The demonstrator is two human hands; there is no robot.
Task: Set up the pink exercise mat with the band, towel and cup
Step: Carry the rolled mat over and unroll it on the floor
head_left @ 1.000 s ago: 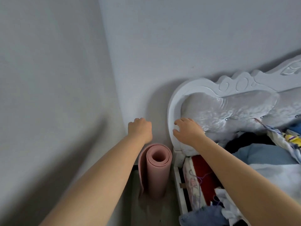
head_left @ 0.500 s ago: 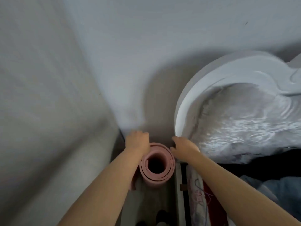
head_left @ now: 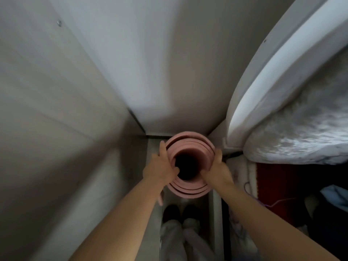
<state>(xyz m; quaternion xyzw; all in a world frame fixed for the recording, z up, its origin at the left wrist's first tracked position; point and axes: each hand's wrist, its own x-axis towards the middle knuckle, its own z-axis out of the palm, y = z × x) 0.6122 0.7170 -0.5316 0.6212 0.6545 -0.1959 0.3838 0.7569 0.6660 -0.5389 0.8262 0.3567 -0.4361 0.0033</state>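
Observation:
The pink exercise mat is rolled up and stands upright in the narrow gap between the wall and the bed; I look straight down into its dark hollow core. My left hand clasps the roll's left side, thumb over the rim. My right hand grips the right side of the rim. No band, towel or cup is in view.
Grey walls meet in a corner just behind the mat. The white padded headboard and the bed's side rail crowd the right. My feet in dark shoes stand on the floor strip below the mat. Clothes lie on the bed.
My head has leaned over the mat, so the view now looks straight down. Both hands have closed onto the roll's top, the right one leaving the headboard.

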